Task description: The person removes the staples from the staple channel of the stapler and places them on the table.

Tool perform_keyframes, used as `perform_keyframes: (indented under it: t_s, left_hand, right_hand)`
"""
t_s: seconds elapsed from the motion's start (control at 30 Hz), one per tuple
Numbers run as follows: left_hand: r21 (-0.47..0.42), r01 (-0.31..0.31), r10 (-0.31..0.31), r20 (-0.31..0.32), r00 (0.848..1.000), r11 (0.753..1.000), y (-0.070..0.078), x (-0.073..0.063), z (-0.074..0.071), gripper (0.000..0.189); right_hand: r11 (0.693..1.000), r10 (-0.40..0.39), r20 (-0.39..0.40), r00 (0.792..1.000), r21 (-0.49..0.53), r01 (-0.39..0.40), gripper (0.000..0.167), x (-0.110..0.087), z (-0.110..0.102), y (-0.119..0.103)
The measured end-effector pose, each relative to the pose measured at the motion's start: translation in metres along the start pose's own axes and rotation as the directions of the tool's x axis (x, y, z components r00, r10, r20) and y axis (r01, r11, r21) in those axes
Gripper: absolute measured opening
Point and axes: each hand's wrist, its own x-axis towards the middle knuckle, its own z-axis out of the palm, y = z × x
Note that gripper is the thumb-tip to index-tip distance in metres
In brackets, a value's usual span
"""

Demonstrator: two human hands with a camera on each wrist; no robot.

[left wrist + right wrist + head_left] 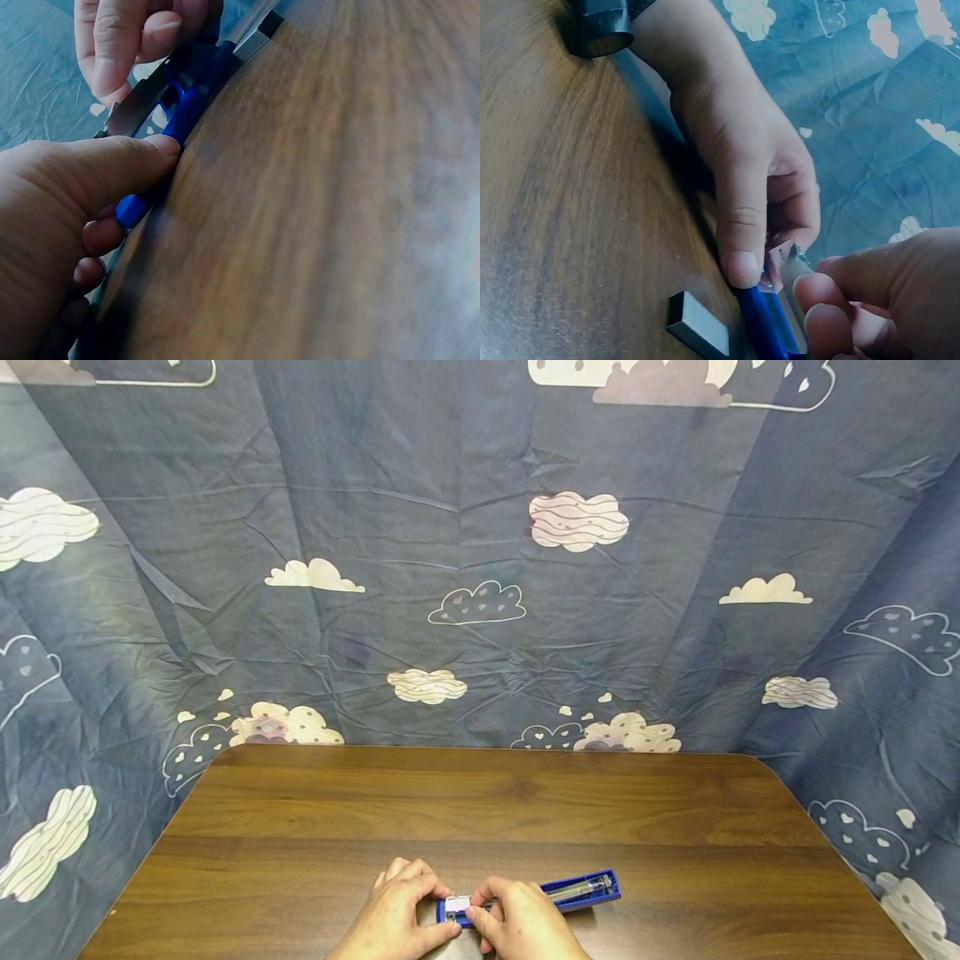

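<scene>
An opened blue stapler (581, 893) lies across the front of the table, its metal inner parts showing. My left hand (401, 914) grips its left end, with the thumb on the near side and fingers on the far side. In the left wrist view that thumb presses the blue body (196, 97). At the metal channel (789, 259) in the right wrist view, my right hand (517, 914) pinches with thumb and fingertips; whether a small piece is between them is hidden. A small block (701, 326), pale-sided with a black end, sits beside the stapler.
The brown wooden table (480, 802) extends behind and to both sides of the hands. Around it hangs a dark blue curtain (405, 535) with cloud prints. A black device (604, 26) is on the left wrist.
</scene>
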Motion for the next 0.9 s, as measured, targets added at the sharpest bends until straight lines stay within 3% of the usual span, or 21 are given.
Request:
perform_keyframes:
  t_s: [0.37, 0.63, 0.9]
  left_hand:
    - [0.02, -0.004, 0.003, 0.018, 1.0, 1.0, 0.001, 0.0, 0.0, 0.025]
    - [0.031, -0.006, 0.005, 0.032, 0.999, 1.0, 0.001, 0.001, -0.001, 0.027]
    - [0.023, -0.013, 0.013, 0.0, 1.0, 1.0, -0.001, 0.0, 0.001, 0.027]
  right_hand:
    - [0.998, -0.044, -0.082, 0.996, -0.055, 0.039, 0.012, -0.001, 0.006, 0.002]
    - [1.0, 0.019, -0.117, 0.993, 0.018, -0.017, 0.011, -0.002, -0.004, -0.003]
    - [0.989, 0.072, -0.036, 0.997, 0.13, -0.066, 0.013, -0.003, -0.015, -0.009]
